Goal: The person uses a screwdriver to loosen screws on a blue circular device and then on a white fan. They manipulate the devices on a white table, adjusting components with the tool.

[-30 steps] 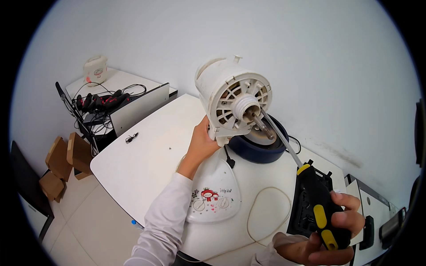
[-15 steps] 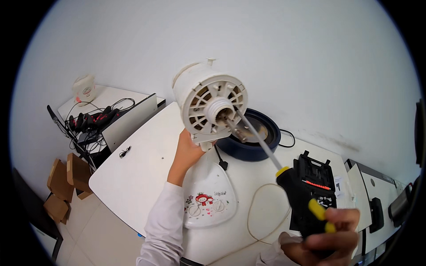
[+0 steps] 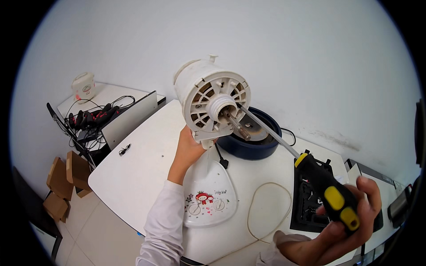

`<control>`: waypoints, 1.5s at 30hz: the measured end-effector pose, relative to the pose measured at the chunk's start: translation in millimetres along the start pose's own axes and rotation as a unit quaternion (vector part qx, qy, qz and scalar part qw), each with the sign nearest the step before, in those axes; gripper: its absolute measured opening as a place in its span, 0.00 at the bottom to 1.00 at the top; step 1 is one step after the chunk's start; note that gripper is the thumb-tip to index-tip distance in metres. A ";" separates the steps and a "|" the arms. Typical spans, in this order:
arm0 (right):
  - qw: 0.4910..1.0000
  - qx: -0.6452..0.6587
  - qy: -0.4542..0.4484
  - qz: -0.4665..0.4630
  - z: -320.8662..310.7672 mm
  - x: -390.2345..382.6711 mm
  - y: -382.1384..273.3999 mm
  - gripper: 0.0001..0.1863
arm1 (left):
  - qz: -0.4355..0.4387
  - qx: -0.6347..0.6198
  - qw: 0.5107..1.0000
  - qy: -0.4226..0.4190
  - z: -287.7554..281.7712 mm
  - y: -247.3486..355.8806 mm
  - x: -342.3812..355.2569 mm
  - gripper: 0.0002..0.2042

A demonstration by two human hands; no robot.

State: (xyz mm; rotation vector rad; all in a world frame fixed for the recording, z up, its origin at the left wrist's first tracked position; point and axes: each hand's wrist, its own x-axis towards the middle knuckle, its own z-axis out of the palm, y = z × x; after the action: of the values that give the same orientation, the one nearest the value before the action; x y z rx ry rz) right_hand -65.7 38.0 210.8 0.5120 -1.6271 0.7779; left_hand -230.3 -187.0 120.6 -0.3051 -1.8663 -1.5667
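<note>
A white electric fan without blades stands on the table. Its round motor housing [image 3: 188, 84] has a slotted front, and a metal shaft [image 3: 240, 127] sticks out of the centre. Below the housing, my left hand [image 3: 187, 153] is wrapped round the fan's neck, its fingertips partly hidden. The fan's white base [image 3: 227, 208] bears two knobs and a cartoon print. In my right hand [image 3: 355, 226] is a long black-and-yellow screwdriver [image 3: 324, 184], held by the handle's end with the fingers curled loosely. The screwdriver's tip meets the slotted front just right of the centre collar.
Behind the fan sits a dark blue round pot-like appliance [image 3: 248, 150] with a metal plate inside. An opened black tool case [image 3: 304, 213] lies at the right, partly behind my right hand. A pale cord [image 3: 250, 208] loops over the white table [image 3: 133, 177]. A small rice cooker [image 3: 83, 87] stands far left.
My right hand has shifted right, and the screwdriver handle has turned, showing more of its yellow patches. The fingers have loosened somewhat. The fan and my left hand have barely moved.
</note>
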 end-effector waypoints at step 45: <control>0.988 0.092 0.028 -0.121 -2.7 10.5 31.1 0.21 | 0.042 0.032 0.999 0.004 6.3 -0.5 2.5 0.19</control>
State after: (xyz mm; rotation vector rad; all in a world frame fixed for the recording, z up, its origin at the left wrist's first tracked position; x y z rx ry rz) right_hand -87.9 62.0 214.7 0.7969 -1.4162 0.7548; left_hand -234.6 -181.8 121.5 -0.3432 -1.8694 -1.4484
